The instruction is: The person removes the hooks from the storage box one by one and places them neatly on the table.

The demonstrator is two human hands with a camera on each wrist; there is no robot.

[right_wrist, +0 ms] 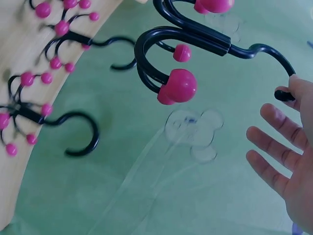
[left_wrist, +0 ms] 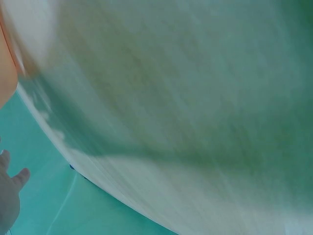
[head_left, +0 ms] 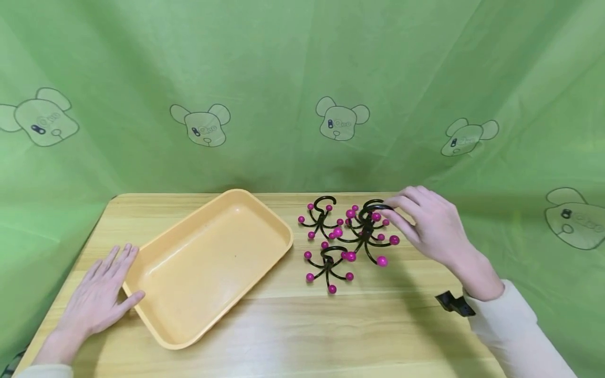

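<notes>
My right hand (head_left: 432, 223) pinches the curved end of a black multi-arm hook (head_left: 366, 233) with pink ball tips. In the right wrist view this hook (right_wrist: 205, 41) hangs from the thumb and forefinger of the right hand (right_wrist: 298, 132), and the other fingers are spread apart. Another such hook stands partly hidden behind it. Two more hooks, one at the back (head_left: 321, 220) and one in front (head_left: 328, 266), stand on the table. At the left, my left hand (head_left: 99, 296) rests with straight fingers against the near-left end of a yellow-orange tray (head_left: 212, 325).
The wooden table (head_left: 293, 336) ends at a green curtain (head_left: 274, 152) printed with bear heads. Between the hooks and the left hand lies the tray, set at a slant. A black item (head_left: 455, 304) is at the right sleeve's cuff.
</notes>
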